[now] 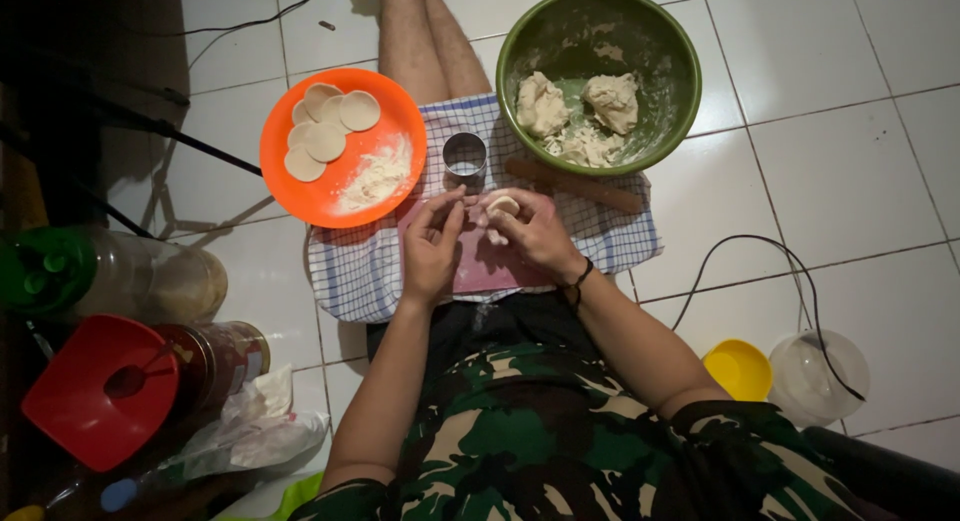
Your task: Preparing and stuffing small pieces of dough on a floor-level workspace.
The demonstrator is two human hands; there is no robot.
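Both hands' grip pinches a dough piece (502, 207); metal ring cutter (464, 154), orange plate (300, 186) and green bowl (520, 41) stand just beyond.

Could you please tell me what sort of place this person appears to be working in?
Probably a home, with food being prepared on the white tiled floor. A green bowl holds dough, an orange plate holds cut dough rounds, and both hands pinch a dough piece over a checked cloth.

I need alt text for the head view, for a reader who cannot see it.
Both hands, left and right, pinch a dough piece over a checked cloth. Beyond sit an orange plate of dough rounds, a ring cutter and a green bowl of dough.
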